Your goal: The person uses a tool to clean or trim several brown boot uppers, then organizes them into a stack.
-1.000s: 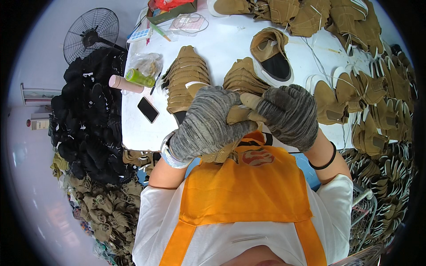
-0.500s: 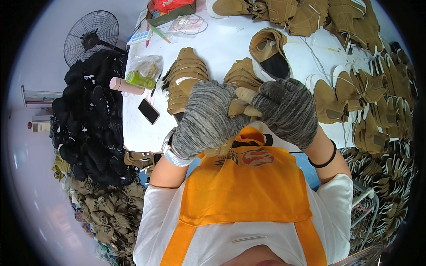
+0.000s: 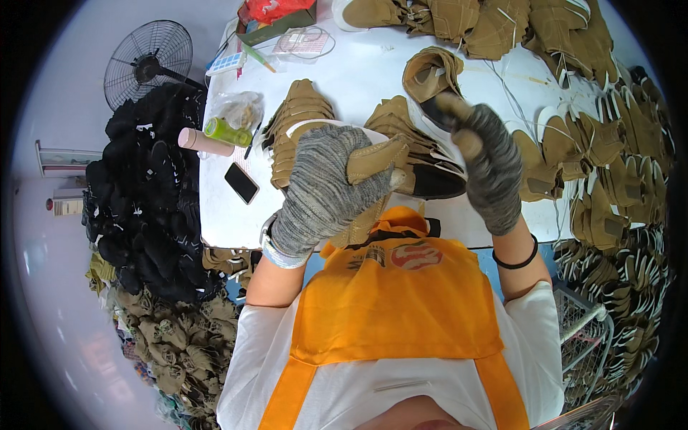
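Note:
My left hand (image 3: 322, 186), in a grey knitted glove, is closed on a brown shoe upper (image 3: 376, 161), whose lower part hangs in front of my apron. To the right, my right hand (image 3: 493, 168), gloved alike, is lifted off that piece. Its bare thumb and forefinger are blurred but look apart, with nothing visible between them. Just beyond these fingers stands a brown shoe upper with a black toe (image 3: 430, 79), partly covered by the hand. A stack of brown uppers (image 3: 401, 122) lies between my hands, a black toe at its near end. Another stack (image 3: 304, 100) sits beyond my left hand.
On the white table (image 3: 358, 68) are a phone (image 3: 241, 183), a pink bottle (image 3: 206, 141), a green bottle (image 3: 228, 132) and a box (image 3: 278, 25). Brown uppers (image 3: 602, 136) crowd the right side. Black pieces (image 3: 147, 193) are heaped left, near a fan (image 3: 148, 68).
My right hand has come away from the upper in my left hand and moved right. My left hand keeps its hold, and the piece shows more fully.

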`<state>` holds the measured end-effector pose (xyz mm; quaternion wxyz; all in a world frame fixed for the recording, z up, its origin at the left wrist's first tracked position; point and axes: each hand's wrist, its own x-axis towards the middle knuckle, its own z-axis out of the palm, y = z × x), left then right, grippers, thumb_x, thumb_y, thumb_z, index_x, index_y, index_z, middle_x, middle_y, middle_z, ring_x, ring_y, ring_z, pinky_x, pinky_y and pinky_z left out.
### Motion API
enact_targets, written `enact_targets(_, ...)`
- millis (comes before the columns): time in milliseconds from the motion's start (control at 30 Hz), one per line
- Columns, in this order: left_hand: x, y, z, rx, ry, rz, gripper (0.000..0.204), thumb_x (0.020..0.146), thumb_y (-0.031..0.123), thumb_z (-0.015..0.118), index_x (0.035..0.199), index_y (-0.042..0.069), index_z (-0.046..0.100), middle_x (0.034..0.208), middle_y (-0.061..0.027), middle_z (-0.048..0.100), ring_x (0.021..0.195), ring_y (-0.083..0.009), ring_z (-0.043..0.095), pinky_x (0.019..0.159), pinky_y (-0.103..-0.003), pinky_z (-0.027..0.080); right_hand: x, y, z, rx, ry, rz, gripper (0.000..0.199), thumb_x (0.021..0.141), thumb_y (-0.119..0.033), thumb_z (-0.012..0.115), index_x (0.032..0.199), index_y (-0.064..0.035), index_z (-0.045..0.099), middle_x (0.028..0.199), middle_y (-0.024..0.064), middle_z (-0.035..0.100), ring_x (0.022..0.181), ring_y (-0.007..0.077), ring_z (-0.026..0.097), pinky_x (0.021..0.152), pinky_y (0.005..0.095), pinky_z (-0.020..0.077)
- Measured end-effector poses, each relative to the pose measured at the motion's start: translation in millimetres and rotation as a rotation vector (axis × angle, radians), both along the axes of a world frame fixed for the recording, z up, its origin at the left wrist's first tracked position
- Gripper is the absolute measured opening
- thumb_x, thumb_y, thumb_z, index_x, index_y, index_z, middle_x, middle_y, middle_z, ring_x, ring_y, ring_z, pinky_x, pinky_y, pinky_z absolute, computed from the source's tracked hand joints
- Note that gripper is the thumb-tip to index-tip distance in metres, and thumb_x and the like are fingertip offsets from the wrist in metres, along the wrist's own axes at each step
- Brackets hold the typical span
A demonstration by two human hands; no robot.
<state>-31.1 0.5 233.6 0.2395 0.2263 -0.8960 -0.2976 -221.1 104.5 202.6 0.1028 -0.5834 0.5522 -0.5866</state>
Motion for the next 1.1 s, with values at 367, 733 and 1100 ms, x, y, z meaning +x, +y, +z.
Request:
enact_targets(367,1.9,-3.5,-6.5,-0.167,-0.052,-0.069,0.035,0.073,0.036,0.077,0.079,0.003,0.065,0.068,-0.0109,0.060,0.065,-0.0283,0.057,0.065,-0.039,0.044,-1.1,-9.9,15.2,0.016,0.835,0.082,0.046,0.069,-0.022,0.075,0.113,-0.0127,0.065,0.081,0.0042,0.059,0.072,0.0193,0.060,0.062,0.0300,0.0504)
enact_targets(733,5.9,-6.3,-14.8,0.774,0.307,0.145,0.050,0.077,0.030,0.078,0.111,-0.001,0.058,0.096,-0.0082,0.064,0.086,-0.0152,0.061,0.078,-0.027,0.050,-153.6,32.4,-207.4,0.646,0.472,-0.520,0.038,0.093,-0.021,0.048,0.126,-0.0021,0.052,0.115,0.0203,0.058,0.106,0.0359,0.055,0.093,0.0410,0.0441)
enact_targets(1100,17.4,-18.5,-26.7,0.870,0.841,0.277,0.065,0.075,0.017,0.072,0.131,0.003,0.043,0.118,-0.0130,0.055,0.103,-0.0245,0.058,0.090,-0.036,0.050,-116.2,90.1,-275.3,0.758,0.370,-0.634,0.029,0.089,-0.014,0.057,0.117,-0.0069,0.059,0.119,0.0166,0.058,0.107,0.0334,0.056,0.094,0.0391,0.0439)
